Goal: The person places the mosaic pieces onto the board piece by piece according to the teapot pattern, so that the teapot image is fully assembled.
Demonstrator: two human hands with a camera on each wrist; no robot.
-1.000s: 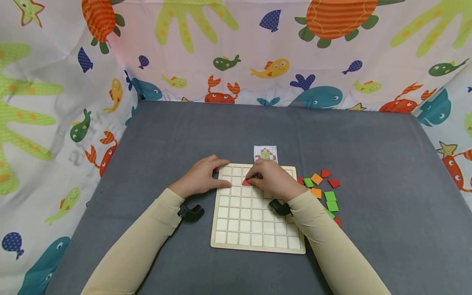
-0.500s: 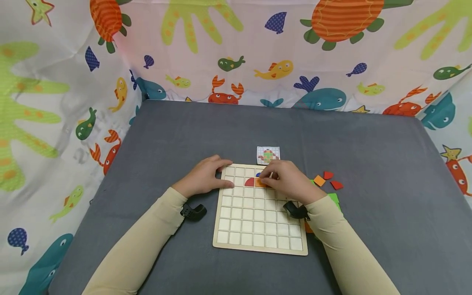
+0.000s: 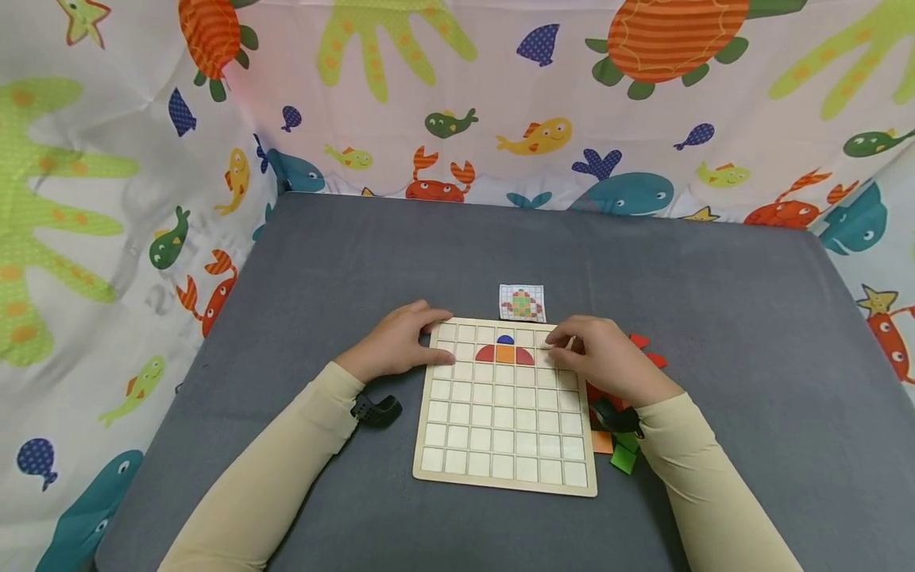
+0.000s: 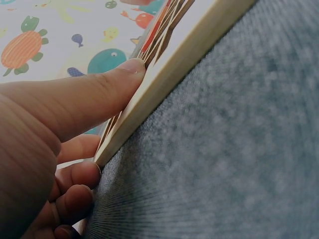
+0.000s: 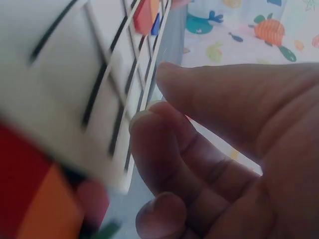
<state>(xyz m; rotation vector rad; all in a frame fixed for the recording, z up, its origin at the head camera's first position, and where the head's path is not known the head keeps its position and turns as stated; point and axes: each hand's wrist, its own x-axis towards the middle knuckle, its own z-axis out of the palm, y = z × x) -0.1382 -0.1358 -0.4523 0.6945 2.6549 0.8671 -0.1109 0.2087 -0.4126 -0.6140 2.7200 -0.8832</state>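
Printed cloth (image 3: 486,87), patterned with sea animals, rises beyond the left grip (image 3: 391,342) and the right grip (image 3: 608,353) and along both sides. The counter (image 3: 386,246), covered in dark grey fabric, extends beneath both grips and well past them. Beige sleeves (image 3: 272,469) reach each grip from the near side.

The grid board (image 3: 515,445), pale and wooden, lies flat between the grips, most of it nearer the person than either. It appears almost square, so no long axis can be told; its near edge slants slightly toward the person at the right end. Left grip: pinching the board's left edge near the far corner, thumb on the upper face. Right grip: thumb and forefinger slightly spread at the far right part of the board; contact cannot be told.

A pattern card (image 3: 522,303) lies left of and beyond the right grip. Loose red pieces (image 3: 638,340) show just beyond that grip; orange (image 3: 602,442) and green pieces (image 3: 623,458) lie on its near side. Between the grips, two red quarter-rounds (image 3: 484,353) flank an orange square (image 3: 504,353), forming a left-to-right row; a blue half-round (image 3: 505,339) points its dome away from the person.
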